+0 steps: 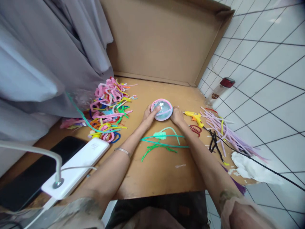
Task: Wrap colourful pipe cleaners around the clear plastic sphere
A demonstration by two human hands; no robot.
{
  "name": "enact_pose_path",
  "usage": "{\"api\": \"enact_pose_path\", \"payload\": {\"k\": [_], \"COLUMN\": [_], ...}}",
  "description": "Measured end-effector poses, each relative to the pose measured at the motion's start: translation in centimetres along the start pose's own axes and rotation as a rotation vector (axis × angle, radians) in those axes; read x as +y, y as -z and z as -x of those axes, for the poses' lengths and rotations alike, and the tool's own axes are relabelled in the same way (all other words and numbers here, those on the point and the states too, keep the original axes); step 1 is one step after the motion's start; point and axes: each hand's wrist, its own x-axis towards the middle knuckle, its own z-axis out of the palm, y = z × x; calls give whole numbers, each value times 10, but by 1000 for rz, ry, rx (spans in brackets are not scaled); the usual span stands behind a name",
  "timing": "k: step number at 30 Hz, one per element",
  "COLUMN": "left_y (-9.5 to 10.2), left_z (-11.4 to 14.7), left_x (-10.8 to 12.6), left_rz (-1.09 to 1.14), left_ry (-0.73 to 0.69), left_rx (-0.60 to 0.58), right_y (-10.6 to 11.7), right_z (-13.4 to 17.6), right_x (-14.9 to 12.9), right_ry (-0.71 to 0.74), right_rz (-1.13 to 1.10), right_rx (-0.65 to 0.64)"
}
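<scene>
Over the middle of the table, both hands hold a clear round bowl-like piece [164, 107] with pink, blue and lilac fuzzy stems around its rim. My left hand [150, 114] grips its left side, the thumb lying over the front. At the right edge, my right hand [177, 115] is closed against the rim; its fingertips are partly hidden. Between my forearms lie teal pipe cleaners [164, 146], a pale green bundle [159, 135] and a twisted green stem [146, 154].
Many coloured pipe cleaners [109, 92] are heaped at left, near a white power bank [78, 165] and a black phone [35, 175]. To the right are a yellow glue gun [194, 117], red-handled scissors [195, 129], lilac stems [228, 136], a glass jar [218, 92] and white tissue [250, 167].
</scene>
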Motion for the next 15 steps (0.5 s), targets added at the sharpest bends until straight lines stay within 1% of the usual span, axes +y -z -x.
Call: {"api": "enact_pose_path", "payload": {"k": [4,6,9,13,15], "left_y": [-2,2,10,12,9], "left_z": [6,7,7,11,13], "left_x": [6,8,10,14,13], "left_rz": [-186,-280,-384,-405,-372], "left_ry": [40,19,-48,46,43], "left_rx": [16,45,71,-37,-60], "right_y": [-5,-7,-9,-8,-7], "right_z": [17,21,23,24,24], "right_x": [6,6,4,3,4], "right_ry": [2,9,57,84,96], "right_rz": [-11,-13,-15,-19,-40], "right_rx": [17,25,35,50,65]}}
